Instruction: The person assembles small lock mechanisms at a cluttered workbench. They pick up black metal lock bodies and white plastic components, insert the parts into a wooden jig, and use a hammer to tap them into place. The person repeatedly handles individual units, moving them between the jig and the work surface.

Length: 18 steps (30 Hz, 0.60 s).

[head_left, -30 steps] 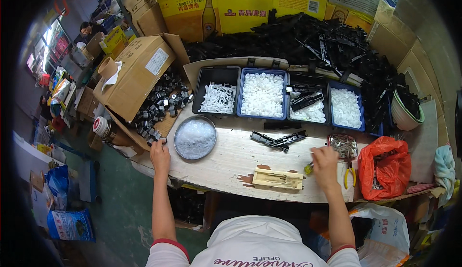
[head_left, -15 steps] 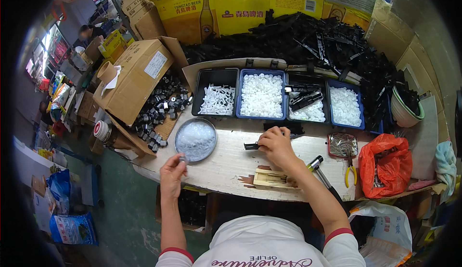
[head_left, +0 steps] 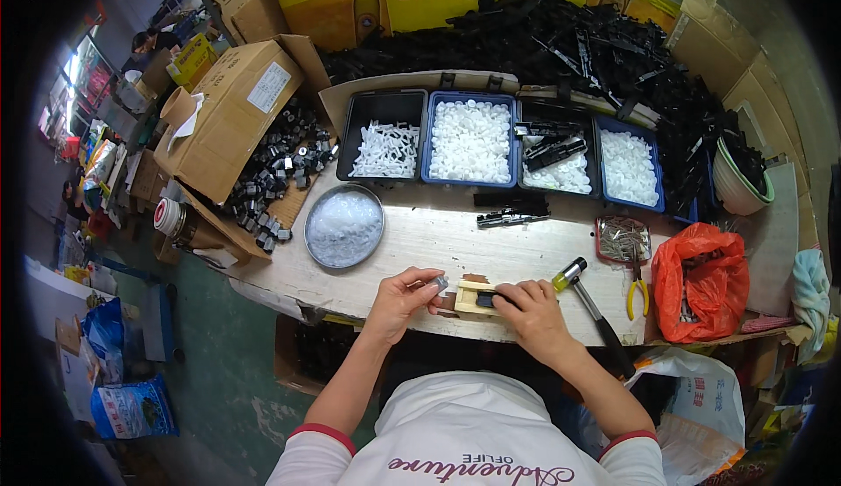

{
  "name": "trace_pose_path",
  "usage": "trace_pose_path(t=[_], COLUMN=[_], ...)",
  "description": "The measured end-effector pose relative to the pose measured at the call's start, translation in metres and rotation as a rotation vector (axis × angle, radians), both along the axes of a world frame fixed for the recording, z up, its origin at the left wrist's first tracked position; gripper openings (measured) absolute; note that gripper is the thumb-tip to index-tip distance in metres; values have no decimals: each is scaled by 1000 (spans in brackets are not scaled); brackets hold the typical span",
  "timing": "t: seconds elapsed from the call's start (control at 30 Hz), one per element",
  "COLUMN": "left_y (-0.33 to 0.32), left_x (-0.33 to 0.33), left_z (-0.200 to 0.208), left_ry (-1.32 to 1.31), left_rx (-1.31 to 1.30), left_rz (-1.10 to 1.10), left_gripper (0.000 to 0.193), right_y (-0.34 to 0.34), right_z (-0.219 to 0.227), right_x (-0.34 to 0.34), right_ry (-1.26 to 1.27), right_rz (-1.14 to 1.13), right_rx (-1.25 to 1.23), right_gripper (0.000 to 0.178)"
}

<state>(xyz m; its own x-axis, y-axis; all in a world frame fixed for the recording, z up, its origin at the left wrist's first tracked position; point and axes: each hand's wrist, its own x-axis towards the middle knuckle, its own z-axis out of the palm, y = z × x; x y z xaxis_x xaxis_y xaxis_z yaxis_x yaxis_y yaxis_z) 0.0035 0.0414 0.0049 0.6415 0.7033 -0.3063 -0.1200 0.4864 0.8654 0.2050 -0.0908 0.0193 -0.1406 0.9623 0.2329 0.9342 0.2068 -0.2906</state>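
Close to the table's near edge, my left hand [head_left: 399,306] pinches a small greyish, partly clear piece [head_left: 441,284] between thumb and fingers. It is just left of a pale wooden fixture [head_left: 466,297] with raised sides. My right hand [head_left: 539,318] is closed on a black plastic part [head_left: 484,299] that lies in the fixture's channel. The fingers cover much of that part. Right of this hand lies a hammer [head_left: 571,274] with a yellow-green and black head and a dark grip. Farther back rest more black parts [head_left: 512,214].
A round metal dish [head_left: 378,250] of clear small bits stands left. Behind are bins of white pieces [head_left: 473,140] and a heap of black parts [head_left: 561,57]. Rightward are a red pin tray [head_left: 599,254], yellow-handled pliers [head_left: 644,298] and a red bag [head_left: 701,285].
My right hand has brought the black part nearer, down into the wooden fixture. My left hand has moved right from beside the dish to the fixture, still pinching the small piece.
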Motion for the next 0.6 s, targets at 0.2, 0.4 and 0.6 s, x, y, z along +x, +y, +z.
trace_pose_path(t=[0.2,0.4,0.6], left_y=[-2,-4,-14], left_x=[4,7,36], left_z=[0,4,16], left_ry=[51,137,385], left_rx=[40,132,535], left_rz=[-32,-72,-158], left_gripper=[21,17,14], right_y=[8,3,7], right_z=[-23,-18,-14], right_x=[-18,-18,-7], right_ry=[-27,-81,601], right_rz=[9,36,-69], right_rx=[122,10,17], right_gripper=[34,37,33])
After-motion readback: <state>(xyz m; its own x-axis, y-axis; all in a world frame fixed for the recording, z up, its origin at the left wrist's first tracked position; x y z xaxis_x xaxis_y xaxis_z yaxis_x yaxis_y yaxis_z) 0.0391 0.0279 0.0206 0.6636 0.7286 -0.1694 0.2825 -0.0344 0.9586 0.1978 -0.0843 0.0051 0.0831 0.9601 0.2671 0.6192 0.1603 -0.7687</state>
